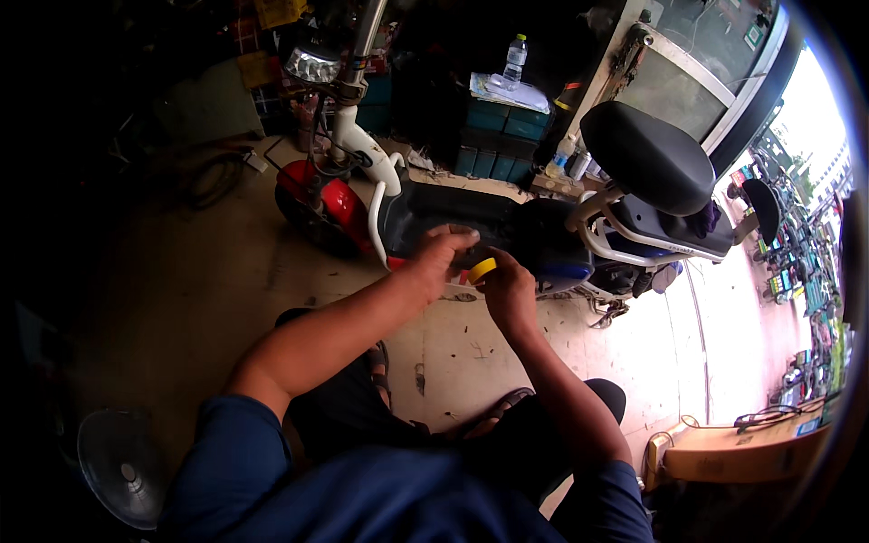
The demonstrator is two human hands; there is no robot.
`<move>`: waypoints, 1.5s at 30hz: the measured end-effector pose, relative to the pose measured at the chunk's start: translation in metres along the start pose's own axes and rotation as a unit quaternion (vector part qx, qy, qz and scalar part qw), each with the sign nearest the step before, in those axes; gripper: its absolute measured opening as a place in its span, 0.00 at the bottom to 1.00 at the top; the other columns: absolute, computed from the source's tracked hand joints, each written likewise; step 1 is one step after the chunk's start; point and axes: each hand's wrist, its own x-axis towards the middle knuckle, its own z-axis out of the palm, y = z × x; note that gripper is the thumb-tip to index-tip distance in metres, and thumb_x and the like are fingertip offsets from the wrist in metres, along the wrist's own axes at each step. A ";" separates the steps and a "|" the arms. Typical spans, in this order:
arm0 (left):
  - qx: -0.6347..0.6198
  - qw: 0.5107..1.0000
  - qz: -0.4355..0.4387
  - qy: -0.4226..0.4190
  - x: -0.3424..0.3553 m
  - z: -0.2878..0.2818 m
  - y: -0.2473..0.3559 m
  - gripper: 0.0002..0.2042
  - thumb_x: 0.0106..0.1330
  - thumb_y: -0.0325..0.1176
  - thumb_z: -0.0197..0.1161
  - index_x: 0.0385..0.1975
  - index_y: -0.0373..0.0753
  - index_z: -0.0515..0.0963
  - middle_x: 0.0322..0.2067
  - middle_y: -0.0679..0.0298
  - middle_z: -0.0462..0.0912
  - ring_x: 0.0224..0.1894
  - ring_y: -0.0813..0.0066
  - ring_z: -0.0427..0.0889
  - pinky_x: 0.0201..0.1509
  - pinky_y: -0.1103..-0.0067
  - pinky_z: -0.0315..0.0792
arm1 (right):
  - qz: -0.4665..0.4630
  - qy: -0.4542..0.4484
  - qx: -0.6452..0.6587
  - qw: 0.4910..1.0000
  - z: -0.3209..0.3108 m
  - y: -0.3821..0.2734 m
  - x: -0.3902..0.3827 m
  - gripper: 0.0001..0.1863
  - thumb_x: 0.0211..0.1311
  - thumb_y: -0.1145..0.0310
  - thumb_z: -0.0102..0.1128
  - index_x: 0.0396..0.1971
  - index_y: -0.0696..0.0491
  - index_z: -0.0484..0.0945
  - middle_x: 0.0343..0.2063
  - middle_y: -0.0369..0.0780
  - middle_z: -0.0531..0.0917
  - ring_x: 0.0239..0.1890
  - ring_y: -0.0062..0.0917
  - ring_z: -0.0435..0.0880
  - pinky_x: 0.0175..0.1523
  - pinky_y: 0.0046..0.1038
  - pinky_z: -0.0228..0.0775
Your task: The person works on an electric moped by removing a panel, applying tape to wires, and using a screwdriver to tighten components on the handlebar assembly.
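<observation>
My right hand (510,288) grips a small yellow roll of tape (482,271) between thumb and fingers. Just left of it, my left hand (444,254) has its fingers closed in a pinch, and what they hold, if anything, is too small and dark to make out. Both hands are close together over the near side of an electric scooter's black footboard (462,206). The scooter stands sideways in front of me, with its white frame (362,154) and red front fender (342,206) at the left and its black seat (647,158) at the right.
Teal boxes (507,118) stand behind the scooter, with papers and a plastic bottle (515,60) on top. A coiled cable (215,181) lies at the left. A fan (127,471) is at lower left, a cardboard box (738,452) at lower right. The bright doorway shows parked scooters (801,262).
</observation>
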 end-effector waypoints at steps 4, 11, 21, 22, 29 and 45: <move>0.026 0.997 0.071 0.020 0.020 -0.026 0.023 0.07 0.66 0.37 0.68 0.40 0.47 0.80 0.41 0.67 0.89 0.43 0.75 0.84 0.52 0.71 0.72 | 0.105 -0.044 0.016 0.993 0.010 0.039 0.021 0.13 0.60 0.72 0.63 0.44 0.57 0.86 0.34 0.50 0.88 0.37 0.41 0.90 0.41 0.36 0.81; -0.110 0.992 0.049 0.030 0.028 -0.031 0.032 0.05 0.69 0.35 0.62 0.35 0.42 0.77 0.26 0.63 0.83 0.27 0.71 0.86 0.28 0.76 0.80 | -0.156 -0.028 -0.318 0.935 0.037 0.141 0.097 0.15 0.57 0.54 0.67 0.23 0.51 0.87 0.24 0.48 0.86 0.29 0.46 0.88 0.34 0.44 0.80; -0.205 0.974 0.091 0.038 0.014 -0.072 0.069 0.09 0.67 0.29 0.57 0.46 0.37 0.77 0.33 0.61 0.82 0.28 0.72 0.80 0.25 0.80 0.68 | -0.081 -0.027 -0.397 0.914 0.077 0.148 0.150 0.13 0.59 0.62 0.65 0.37 0.52 0.89 0.37 0.52 0.89 0.44 0.45 0.89 0.51 0.43 0.81; -0.212 0.972 0.096 0.035 0.013 -0.079 0.070 0.09 0.67 0.30 0.57 0.45 0.37 0.77 0.32 0.61 0.82 0.27 0.73 0.79 0.25 0.80 0.67 | -0.080 -0.026 -0.396 0.914 0.075 0.142 0.144 0.14 0.59 0.62 0.64 0.40 0.53 0.89 0.38 0.52 0.88 0.45 0.46 0.88 0.52 0.44 0.80; -0.211 0.964 0.157 0.025 -0.008 -0.114 0.095 0.08 0.71 0.27 0.56 0.46 0.39 0.78 0.30 0.65 0.80 0.24 0.78 0.75 0.20 0.84 0.63 | -0.159 -0.026 -0.349 0.923 0.043 0.075 0.116 0.15 0.57 0.61 0.69 0.41 0.53 0.87 0.38 0.52 0.87 0.43 0.48 0.87 0.50 0.44 0.80; -0.104 0.962 0.243 -0.071 -0.023 -0.127 0.274 0.37 0.65 0.76 0.54 0.47 0.44 0.80 0.32 0.64 0.85 0.22 0.81 0.76 0.17 0.89 0.58 | -0.678 0.078 -0.011 0.731 -0.027 -0.404 0.109 0.33 0.58 0.62 0.75 0.63 0.55 0.74 0.51 0.49 0.83 0.51 0.45 0.85 0.56 0.40 0.77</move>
